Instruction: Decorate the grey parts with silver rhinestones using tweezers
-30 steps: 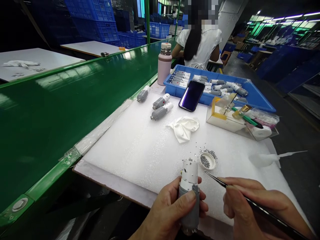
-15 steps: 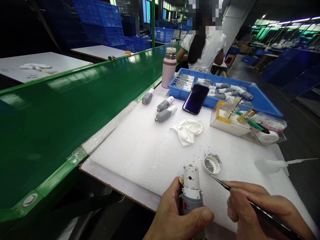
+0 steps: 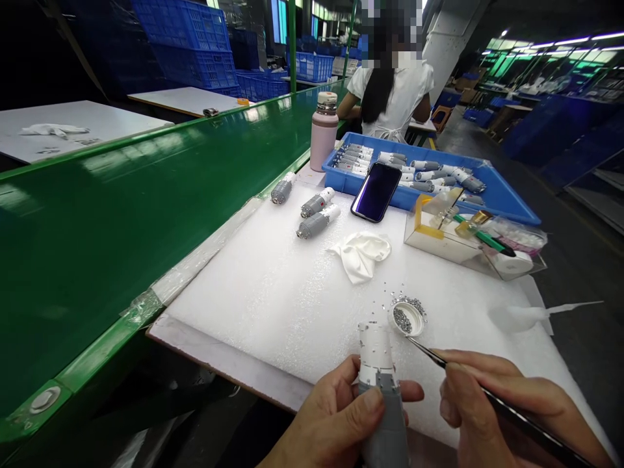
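Left hand (image 3: 336, 409) curling closed around a grey-and-white gearmotor (image 3: 383, 390), holding it upright over the near edge of the white foam sheet (image 3: 253, 312); right hand (image 3: 487, 406) pinching pointed tweezers (image 3: 531, 422), tips hovering just beside a small round dish (image 3: 405, 318) of tiny silver parts; three more gearmotors (image 3: 314, 211) lying on the foam farther off, blue tray (image 3: 439, 146) of motors beyond them

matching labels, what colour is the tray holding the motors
The tray is bright blue, clearest in the head view.
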The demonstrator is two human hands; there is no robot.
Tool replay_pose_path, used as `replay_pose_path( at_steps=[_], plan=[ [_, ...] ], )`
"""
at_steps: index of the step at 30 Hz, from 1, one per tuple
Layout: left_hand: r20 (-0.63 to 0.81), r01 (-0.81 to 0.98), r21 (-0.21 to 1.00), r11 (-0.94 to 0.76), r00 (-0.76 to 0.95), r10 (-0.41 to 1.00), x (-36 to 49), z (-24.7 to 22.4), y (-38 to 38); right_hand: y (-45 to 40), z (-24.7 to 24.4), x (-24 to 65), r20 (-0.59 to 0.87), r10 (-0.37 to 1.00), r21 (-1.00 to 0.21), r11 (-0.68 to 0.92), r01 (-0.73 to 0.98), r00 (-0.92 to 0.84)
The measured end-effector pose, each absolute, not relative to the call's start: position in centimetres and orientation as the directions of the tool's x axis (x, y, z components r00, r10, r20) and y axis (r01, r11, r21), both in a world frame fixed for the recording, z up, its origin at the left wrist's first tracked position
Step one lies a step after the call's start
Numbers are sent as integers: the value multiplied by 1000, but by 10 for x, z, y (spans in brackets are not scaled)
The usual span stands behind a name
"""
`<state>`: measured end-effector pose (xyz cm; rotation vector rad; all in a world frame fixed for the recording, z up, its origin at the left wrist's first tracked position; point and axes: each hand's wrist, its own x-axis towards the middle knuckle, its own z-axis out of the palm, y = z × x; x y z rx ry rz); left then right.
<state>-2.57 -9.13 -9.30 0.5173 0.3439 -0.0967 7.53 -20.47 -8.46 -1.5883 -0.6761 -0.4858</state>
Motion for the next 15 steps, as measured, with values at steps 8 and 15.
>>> replay_pose_path(
  at_steps=[8, 15],
  plan=[
    [-274, 127, 320, 939, 961, -37, -28, -103, -96, -211, -83, 74, 663, 188, -727, -69, 683, 724],
    [-224, 110, 363, 925, 974, -28, -26, -111, -102, -211, -80, 67, 621, 189, -742, -171, 648, 761]
  ],
)
